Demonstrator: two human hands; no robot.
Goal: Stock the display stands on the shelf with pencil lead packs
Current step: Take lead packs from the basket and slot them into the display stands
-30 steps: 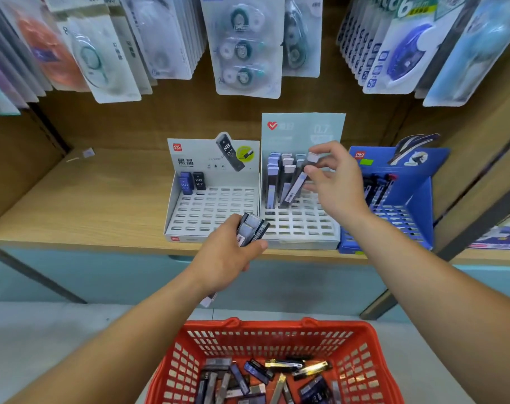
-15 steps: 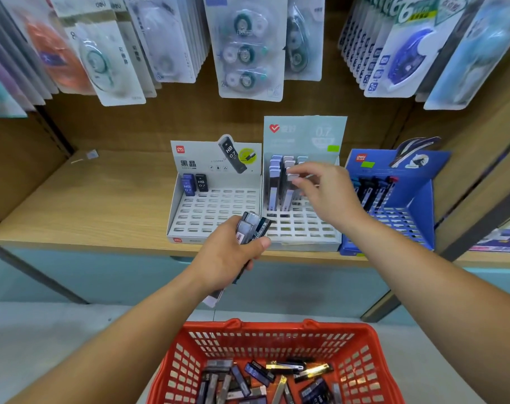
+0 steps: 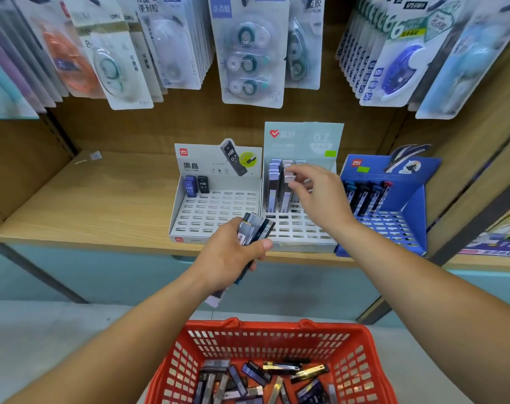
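Three slotted display stands sit on the wooden shelf [image 3: 108, 205]: a white one [image 3: 215, 212] holding two packs at its back left, a pale teal one [image 3: 303, 138] with several grey packs in its back rows, and a blue one [image 3: 405, 225]. My right hand [image 3: 320, 199] pinches the white cap of a pencil lead pack [image 3: 287, 196] that stands upright in the teal stand. In front of the white stand, my left hand [image 3: 233, 255] grips a bundle of lead packs [image 3: 255, 227].
A red plastic basket [image 3: 361, 345] below my arms holds several loose lead packs. Blister cards of correction tape [image 3: 248, 53] hang above the shelf. The shelf's left part is bare wood. A slanted rack edge [image 3: 466, 217] stands at the right.
My right hand brought the tilted lead pack upright and down into a slot of the teal stand. My left hand with its bundle stayed nearly still.
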